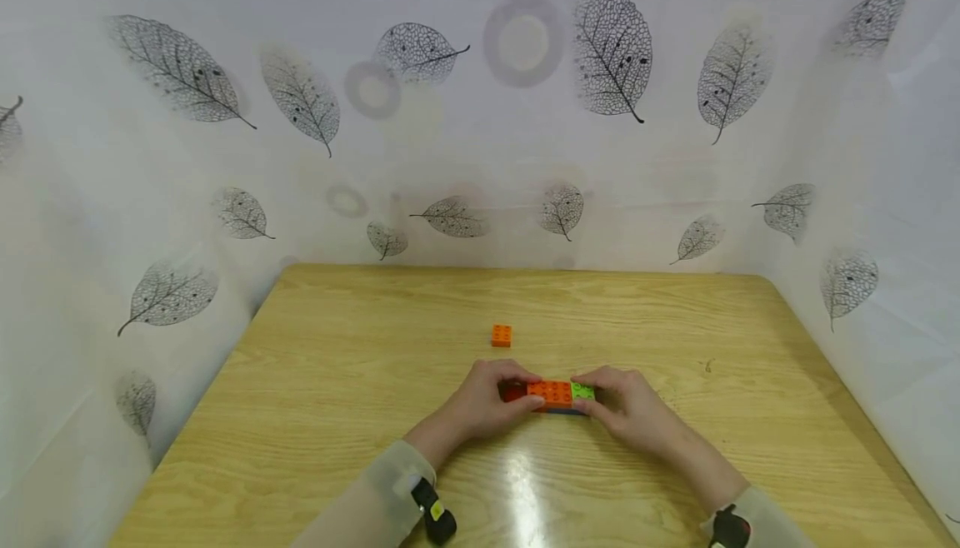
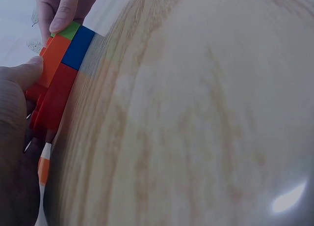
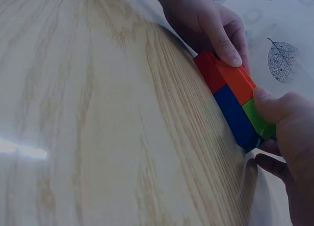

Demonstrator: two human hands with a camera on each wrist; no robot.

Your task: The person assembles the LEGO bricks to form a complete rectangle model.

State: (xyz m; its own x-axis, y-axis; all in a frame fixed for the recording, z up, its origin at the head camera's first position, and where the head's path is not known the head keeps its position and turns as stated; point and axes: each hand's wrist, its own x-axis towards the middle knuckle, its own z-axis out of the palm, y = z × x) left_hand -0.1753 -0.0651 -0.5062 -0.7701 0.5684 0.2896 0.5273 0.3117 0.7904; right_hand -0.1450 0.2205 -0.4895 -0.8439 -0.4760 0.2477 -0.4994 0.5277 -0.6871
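Two layers of toy building bricks stand joined on the table between my hands. Below are a red brick (image 2: 59, 98) and a blue brick (image 3: 235, 118), end to end. Above them sit a longer orange brick (image 1: 551, 392) and a short green brick (image 1: 582, 391), side by side. My left hand (image 1: 480, 402) pinches the orange brick's left part between thumb and fingers, over the red one. At the other end, my right hand (image 1: 637, 406) pinches the green brick, its thumb on the near side. Both hands' far fingers are partly hidden behind the bricks.
A small loose orange brick (image 1: 502, 336) lies farther back on the wood-grain table (image 1: 360, 315), slightly left of the joined bricks. White curtains (image 1: 480, 148) with a leaf print hang behind the table and along both sides.
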